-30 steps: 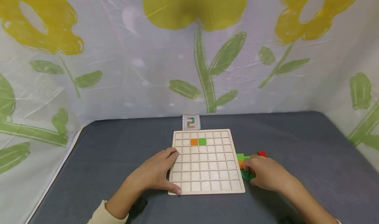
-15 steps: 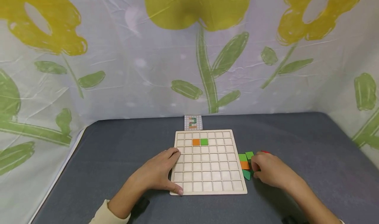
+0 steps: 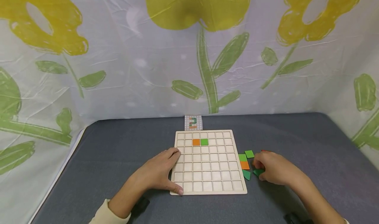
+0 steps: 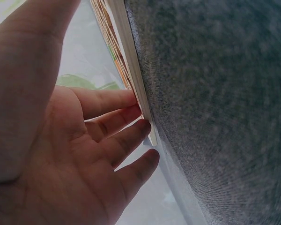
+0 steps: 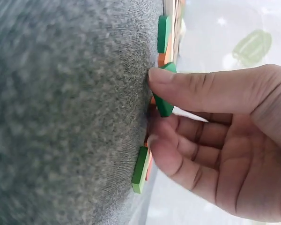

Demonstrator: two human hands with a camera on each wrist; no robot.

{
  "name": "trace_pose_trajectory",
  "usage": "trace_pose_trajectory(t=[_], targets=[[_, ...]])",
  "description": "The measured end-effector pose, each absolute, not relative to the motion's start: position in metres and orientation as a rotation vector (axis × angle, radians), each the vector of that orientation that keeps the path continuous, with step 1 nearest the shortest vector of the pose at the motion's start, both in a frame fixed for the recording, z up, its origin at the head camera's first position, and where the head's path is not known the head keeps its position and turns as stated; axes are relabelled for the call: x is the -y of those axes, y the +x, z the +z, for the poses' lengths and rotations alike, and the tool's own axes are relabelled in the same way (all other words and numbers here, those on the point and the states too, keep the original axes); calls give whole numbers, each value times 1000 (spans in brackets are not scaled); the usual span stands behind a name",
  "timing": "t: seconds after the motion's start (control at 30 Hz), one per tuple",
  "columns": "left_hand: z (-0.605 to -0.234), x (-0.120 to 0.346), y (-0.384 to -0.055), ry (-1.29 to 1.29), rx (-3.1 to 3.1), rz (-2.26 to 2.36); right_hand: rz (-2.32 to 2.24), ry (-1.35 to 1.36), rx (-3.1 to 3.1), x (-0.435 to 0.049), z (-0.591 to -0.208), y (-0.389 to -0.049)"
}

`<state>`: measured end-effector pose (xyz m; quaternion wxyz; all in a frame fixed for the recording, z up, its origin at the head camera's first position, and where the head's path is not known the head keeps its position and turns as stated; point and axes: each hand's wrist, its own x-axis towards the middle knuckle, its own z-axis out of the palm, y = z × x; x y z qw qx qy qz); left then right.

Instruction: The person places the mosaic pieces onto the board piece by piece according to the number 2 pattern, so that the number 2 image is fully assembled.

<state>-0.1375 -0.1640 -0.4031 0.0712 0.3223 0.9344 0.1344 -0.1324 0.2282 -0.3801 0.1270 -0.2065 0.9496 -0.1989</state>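
A pale gridded wooden board (image 3: 213,166) lies on the table. One orange square tile (image 3: 196,142) and one green square tile (image 3: 204,142) sit side by side in its upper cells. My left hand (image 3: 160,169) rests at the board's left edge, thumb on the lower corner, fingers fairly straight. To the right of the board, my right hand (image 3: 273,168) is low over loose pieces. Its thumb touches a dark green piece (image 5: 165,104), and its other fingers bend down near the table. Whether they pinch that piece is unclear. The hand hides part of the pile.
Against the board's right side lie a light green square (image 3: 242,157), an orange square (image 3: 244,165) and a dark green piece (image 3: 246,175). Another light green square (image 3: 249,154) lies just beyond. A small patterned card (image 3: 193,123) stands behind the board, before the flowered cloth backdrop (image 3: 133,69).
My right hand has moved slightly right, away from the board, and a dark green piece has shifted right with it. More loose pieces beside the board are now visible. My left hand stays put.
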Motion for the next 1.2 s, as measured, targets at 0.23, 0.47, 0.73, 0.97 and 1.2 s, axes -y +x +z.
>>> trace_pose_trajectory(t=[0.23, 0.47, 0.73, 0.97, 1.2], targets=[[-404, 164, -137, 958, -2803, 407, -726, -692, -2685, -235, -380, -137], [-404, 163, -138, 975, -2813, 405, -983, -633, -2507, -244, -380, -143], [-404, 164, -138, 985, -2812, 402, -1258, -495, -2271, -248, -384, -151], [-401, 165, -138, 980, -2808, 399, -1424, -386, -2213, -247, -384, -156], [-401, 164, -137, 968, -2804, 397, -1454, -331, -2201, -242, -384, -162]])
